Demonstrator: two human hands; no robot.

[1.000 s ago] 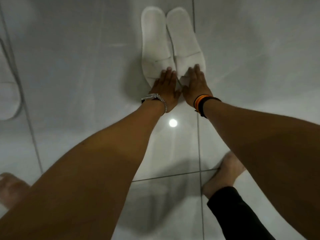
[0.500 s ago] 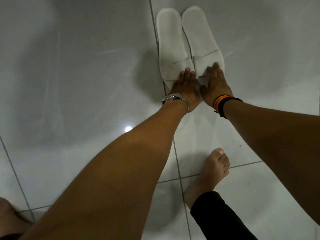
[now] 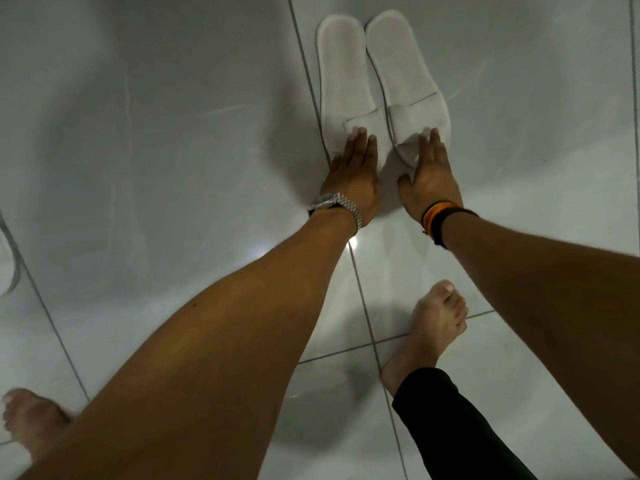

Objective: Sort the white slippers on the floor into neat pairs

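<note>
Glossy grey-tiled floor (image 3: pixel 138 168) beneath paired white slippers (image 3: pixel 381 81)

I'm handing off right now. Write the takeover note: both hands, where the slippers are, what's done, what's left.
Left hand: open and flat, fingers resting on the toe end of the left slipper.
Right hand: open and flat, fingertips on the toe end of the right slipper.
Slippers: side by side on the tiled floor, heels pointing away, toes toward the person, nearly parallel.
Done: this pair is set together.
Left: lift both hands off. A white edge at the far left of the frame may be another slipper; too little shows to tell. Check for more.
</note>
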